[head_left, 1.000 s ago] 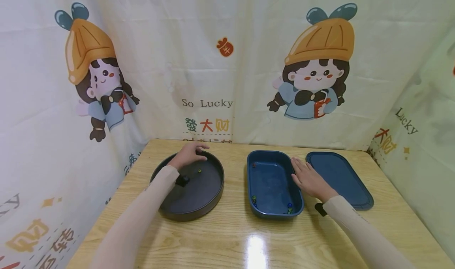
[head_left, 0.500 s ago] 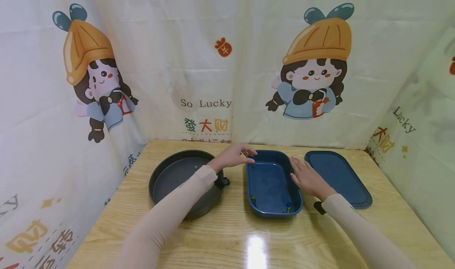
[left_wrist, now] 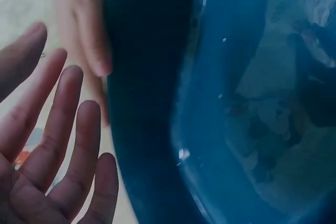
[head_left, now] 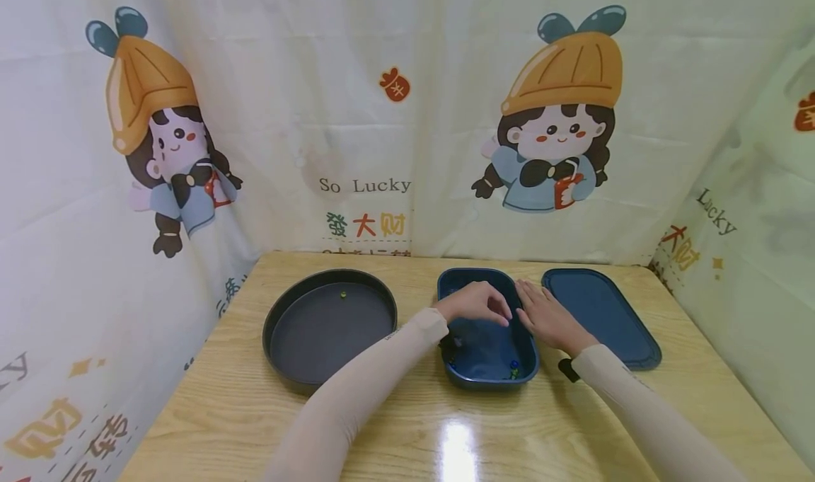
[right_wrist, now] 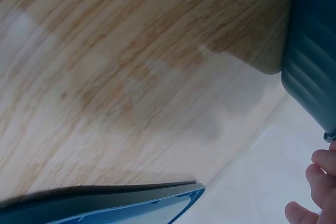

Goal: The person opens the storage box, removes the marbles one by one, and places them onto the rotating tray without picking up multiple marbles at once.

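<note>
My left hand (head_left: 474, 303) hovers over the blue rectangular container (head_left: 487, 384), thumb and fingers loosely bent. In the left wrist view the left hand (left_wrist: 52, 145) has spread fingers and nothing between them. My right hand (head_left: 552, 319) lies with straight fingers along the container's right rim. Only the fingers of the right hand (right_wrist: 323, 182) show at the edge of the right wrist view, by the rim. A small blue ball (head_left: 514, 364) and green ones (head_left: 513, 374) lie in the container's near right corner. The left forearm and wrist partly hide its left side.
A dark round pan (head_left: 331, 326) stands to the left, with a tiny yellow-green ball (head_left: 343, 294) in it. The blue lid (head_left: 601, 316) lies flat on the wooden table (head_left: 407, 425) at right. A printed curtain (head_left: 356, 135) hangs behind.
My left hand has moved right, from above the round pan to above the blue container. The right hand stays at the container's rim. The head view has shifted slightly.
</note>
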`<act>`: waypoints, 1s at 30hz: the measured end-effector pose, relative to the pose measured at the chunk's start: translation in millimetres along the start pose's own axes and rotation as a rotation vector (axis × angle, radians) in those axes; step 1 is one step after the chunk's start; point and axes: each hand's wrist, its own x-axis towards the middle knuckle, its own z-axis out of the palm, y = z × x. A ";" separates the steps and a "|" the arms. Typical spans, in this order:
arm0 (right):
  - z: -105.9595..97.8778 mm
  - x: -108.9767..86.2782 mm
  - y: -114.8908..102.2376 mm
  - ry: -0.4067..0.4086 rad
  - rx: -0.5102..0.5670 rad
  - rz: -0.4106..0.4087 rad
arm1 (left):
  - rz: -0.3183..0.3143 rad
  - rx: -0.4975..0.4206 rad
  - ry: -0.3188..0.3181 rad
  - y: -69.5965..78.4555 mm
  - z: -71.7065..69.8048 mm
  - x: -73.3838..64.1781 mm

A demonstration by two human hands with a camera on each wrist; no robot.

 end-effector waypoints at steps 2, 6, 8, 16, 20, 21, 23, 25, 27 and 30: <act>0.2 0.2 0.3 0.002 0.001 -0.003 | 0.005 0.014 -0.034 -2.9 6.8 6.5; -0.2 -0.5 0.8 0.005 0.002 -0.001 | 0.006 0.033 -0.111 -4.8 19.6 16.5; -0.4 -1.0 0.8 0.009 -0.007 -0.002 | 0.000 0.034 -0.144 -4.4 25.0 20.2; -0.2 -1.5 0.2 -0.005 -0.002 0.005 | -0.046 0.094 -0.195 -5.2 45.8 31.4; 0.0 -1.3 -0.5 -0.003 -0.001 0.003 | -0.053 0.099 -0.201 -7.0 52.9 34.2; 0.1 -1.5 -0.6 0.000 0.002 0.003 | -0.051 0.098 -0.210 -7.3 54.2 34.6; 0.2 -1.6 -0.9 0.005 0.002 0.002 | -0.044 0.093 -0.230 -8.0 56.3 34.9; 0.8 -1.7 -0.5 0.009 -0.002 0.002 | -0.037 0.094 -0.251 -8.2 57.7 35.1; 1.4 -1.7 -0.1 0.008 -0.008 0.004 | -0.034 0.096 -0.266 -8.6 58.9 35.5; 2.2 -1.5 1.0 0.005 -0.010 0.009 | -0.042 0.091 -0.274 -8.5 60.3 35.9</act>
